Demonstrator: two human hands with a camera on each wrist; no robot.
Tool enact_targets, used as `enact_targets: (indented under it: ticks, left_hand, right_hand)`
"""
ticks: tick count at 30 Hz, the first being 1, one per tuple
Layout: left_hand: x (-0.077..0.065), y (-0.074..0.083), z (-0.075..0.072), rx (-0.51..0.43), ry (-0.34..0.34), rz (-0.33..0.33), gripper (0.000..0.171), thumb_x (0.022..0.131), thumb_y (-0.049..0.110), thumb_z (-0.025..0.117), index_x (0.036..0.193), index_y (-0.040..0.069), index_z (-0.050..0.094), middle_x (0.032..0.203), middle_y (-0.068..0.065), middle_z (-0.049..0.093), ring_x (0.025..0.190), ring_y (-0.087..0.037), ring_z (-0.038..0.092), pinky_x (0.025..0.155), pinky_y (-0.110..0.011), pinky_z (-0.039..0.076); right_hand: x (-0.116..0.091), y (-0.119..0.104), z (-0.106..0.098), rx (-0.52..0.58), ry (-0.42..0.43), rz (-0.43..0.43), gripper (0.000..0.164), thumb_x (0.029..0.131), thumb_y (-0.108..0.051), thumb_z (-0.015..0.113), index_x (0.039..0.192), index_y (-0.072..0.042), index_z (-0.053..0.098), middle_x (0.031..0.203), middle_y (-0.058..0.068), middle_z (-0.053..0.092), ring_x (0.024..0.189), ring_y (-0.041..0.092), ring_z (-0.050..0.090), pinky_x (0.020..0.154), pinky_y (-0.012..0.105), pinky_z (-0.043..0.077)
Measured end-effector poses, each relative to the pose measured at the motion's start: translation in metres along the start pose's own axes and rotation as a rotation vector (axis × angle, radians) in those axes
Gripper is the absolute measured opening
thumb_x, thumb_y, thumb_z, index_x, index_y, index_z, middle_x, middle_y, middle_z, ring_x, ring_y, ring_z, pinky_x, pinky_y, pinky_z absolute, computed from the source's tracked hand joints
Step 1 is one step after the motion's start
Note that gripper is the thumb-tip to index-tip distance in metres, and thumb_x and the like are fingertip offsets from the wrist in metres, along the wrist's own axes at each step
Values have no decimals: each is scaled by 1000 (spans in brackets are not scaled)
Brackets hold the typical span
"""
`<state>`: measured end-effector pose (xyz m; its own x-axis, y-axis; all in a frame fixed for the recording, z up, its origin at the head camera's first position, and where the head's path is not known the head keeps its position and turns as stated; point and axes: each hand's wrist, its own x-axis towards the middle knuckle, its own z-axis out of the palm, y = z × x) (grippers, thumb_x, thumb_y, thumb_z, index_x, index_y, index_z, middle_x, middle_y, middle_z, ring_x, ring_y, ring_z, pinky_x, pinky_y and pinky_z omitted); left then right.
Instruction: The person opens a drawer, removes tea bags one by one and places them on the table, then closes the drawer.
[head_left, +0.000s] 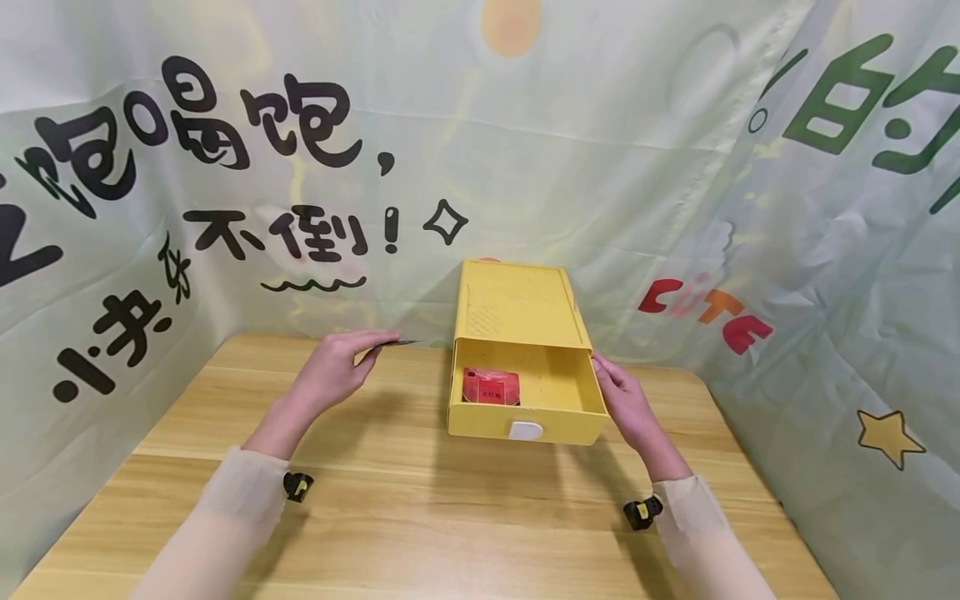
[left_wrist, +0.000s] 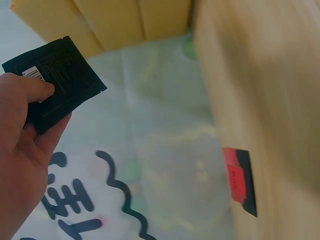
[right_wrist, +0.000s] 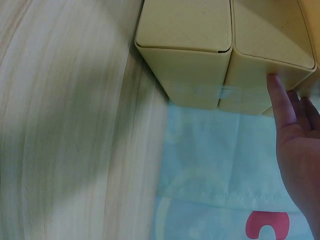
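My left hand [head_left: 330, 371] pinches a small black sachet [left_wrist: 72, 75] between thumb and fingers, left of the yellow drawer box [head_left: 525, 304]. The sachet's printed side with a white barcode shows in the left wrist view; in the head view it appears edge-on. The box's top drawer [head_left: 480, 422] is pulled out, and a red packet [head_left: 491, 387] lies inside at the left. My right hand [head_left: 626, 400] rests its fingertips against the right side of the box, fingers mostly extended. The right wrist view shows the index fingertip [right_wrist: 273, 82] on the box's side.
A red-and-black packet [left_wrist: 237, 180] lies on the wooden table [head_left: 360, 492], visible in the left wrist view. Printed cloth [head_left: 420, 108] hangs behind and at both sides of the table. The drawer has a white pull tab [head_left: 526, 430] on its front.
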<state>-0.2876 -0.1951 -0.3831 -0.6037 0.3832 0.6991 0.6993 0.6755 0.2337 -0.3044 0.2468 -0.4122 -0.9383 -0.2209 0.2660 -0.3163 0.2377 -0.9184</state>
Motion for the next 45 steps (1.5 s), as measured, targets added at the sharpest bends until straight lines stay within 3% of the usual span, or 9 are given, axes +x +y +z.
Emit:
enact_targets:
  ticks: [8, 27, 35, 45]
  left_hand:
    - [-10, -29, 10, 69, -101, -71, 40, 83, -1, 56, 117, 18, 62, 109, -5, 64, 97, -21, 57, 82, -44, 50]
    - [-21, -76, 30, 74, -263, -246, 40, 87, -2, 47, 121, 14, 58, 116, -12, 60, 104, -27, 53, 88, -47, 46]
    - [-26, -86, 38, 61, -384, -272, 48, 82, -8, 45, 124, 12, 55, 118, -15, 58, 103, -29, 53, 83, -48, 48]
    - [-30, -91, 44, 54, -461, -296, 56, 74, -14, 39, 122, 9, 56, 120, -12, 58, 109, -28, 49, 93, -47, 42]
  right_hand:
    - [-1, -1, 0, -10, 4, 12, 52, 95, -36, 41, 137, -5, 35, 144, 12, 30, 123, 18, 34, 85, 14, 41]
    - [-3, -2, 1, -16, -4, 7, 52, 96, -35, 40, 137, -3, 35, 145, 11, 26, 127, 18, 27, 87, 12, 37]
    - [-3, -7, 1, -26, -6, 19, 51, 96, -34, 40, 137, -4, 35, 145, 11, 27, 125, 18, 29, 86, 13, 39]
    - [-3, -4, 0, -34, -5, 26, 53, 96, -38, 40, 137, -5, 35, 146, 9, 26, 127, 16, 25, 89, 12, 36]
